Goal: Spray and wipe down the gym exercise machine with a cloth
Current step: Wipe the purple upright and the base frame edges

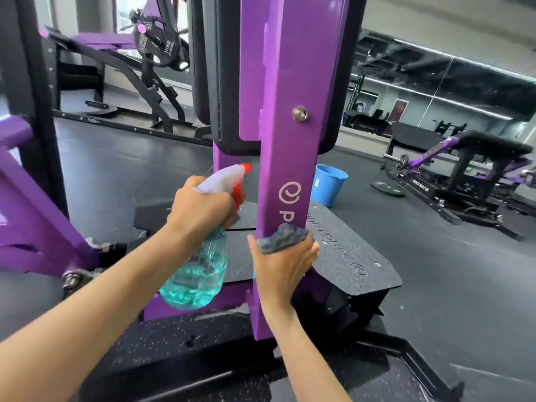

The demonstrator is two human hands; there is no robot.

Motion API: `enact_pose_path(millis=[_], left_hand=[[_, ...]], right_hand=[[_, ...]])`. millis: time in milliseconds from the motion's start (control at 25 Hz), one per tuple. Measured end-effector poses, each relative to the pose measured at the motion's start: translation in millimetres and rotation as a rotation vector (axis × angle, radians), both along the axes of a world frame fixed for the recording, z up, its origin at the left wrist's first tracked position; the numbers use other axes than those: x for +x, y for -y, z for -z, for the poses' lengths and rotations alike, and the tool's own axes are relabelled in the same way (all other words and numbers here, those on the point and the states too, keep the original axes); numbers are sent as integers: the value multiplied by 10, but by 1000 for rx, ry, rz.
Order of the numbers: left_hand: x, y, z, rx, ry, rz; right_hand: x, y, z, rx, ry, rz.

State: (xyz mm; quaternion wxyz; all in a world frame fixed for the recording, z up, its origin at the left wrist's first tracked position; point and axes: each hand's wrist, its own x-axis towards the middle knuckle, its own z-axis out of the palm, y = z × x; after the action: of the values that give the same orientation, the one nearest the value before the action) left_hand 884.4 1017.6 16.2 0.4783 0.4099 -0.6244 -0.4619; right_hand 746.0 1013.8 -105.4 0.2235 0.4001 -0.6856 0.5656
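Head view: left hand [203, 206] grips the spray bottle [198, 271] at its neck, fingers curled close together under the white spray head. The red trigger sits just in front of the knuckles, and I cannot tell whether a finger rests on it. The bottle hangs tilted, its clear body partly filled with teal liquid and its red nozzle tip aimed at the purple upright [287, 111] of the machine, just beside it. The right hand [282, 265] holds the cloth [282, 237], a blue-grey bunched rag, against the near face of that upright, low down and just under the printed white logo. Its thumb lies along the upright's left edge and the other fingers wrap round the right edge, so the hand clasps the post with the cloth pressed between palm and metal. The cloth covers part of the lettering. A bolt head shows higher on the same upright, and a black back pad [342, 82] is mounted behind it. The black speckled foot plate [356, 256] lies to the right of the upright, near the right hand. The blue bucket [329, 185] stands on the dark floor [130, 158] behind the upright, well apart from both hands. A weight plate [158, 43] hangs on a machine at far left, and a bench [490, 145] stands at far right.
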Motion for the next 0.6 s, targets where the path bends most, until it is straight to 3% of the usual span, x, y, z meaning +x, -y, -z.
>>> enact_pose_path(millis=[160, 240, 400, 480, 600], left_hand=[[-65, -97, 360, 15, -34, -3], [-84, -111, 462, 22, -28, -23], [-116, -144, 500, 27, 22, -72], [-121, -162, 546, 28, 56, -86], [-154, -176, 625, 4, 91, -114]], right_hand=[[3, 215, -667, -179, -59, 47], [-70, 177, -292, -147, -34, 38], [-174, -169, 728, 139, 6, -3], [-133, -109, 551, 93, 27, -32], [-42, 112, -345, -119, 0, -46]])
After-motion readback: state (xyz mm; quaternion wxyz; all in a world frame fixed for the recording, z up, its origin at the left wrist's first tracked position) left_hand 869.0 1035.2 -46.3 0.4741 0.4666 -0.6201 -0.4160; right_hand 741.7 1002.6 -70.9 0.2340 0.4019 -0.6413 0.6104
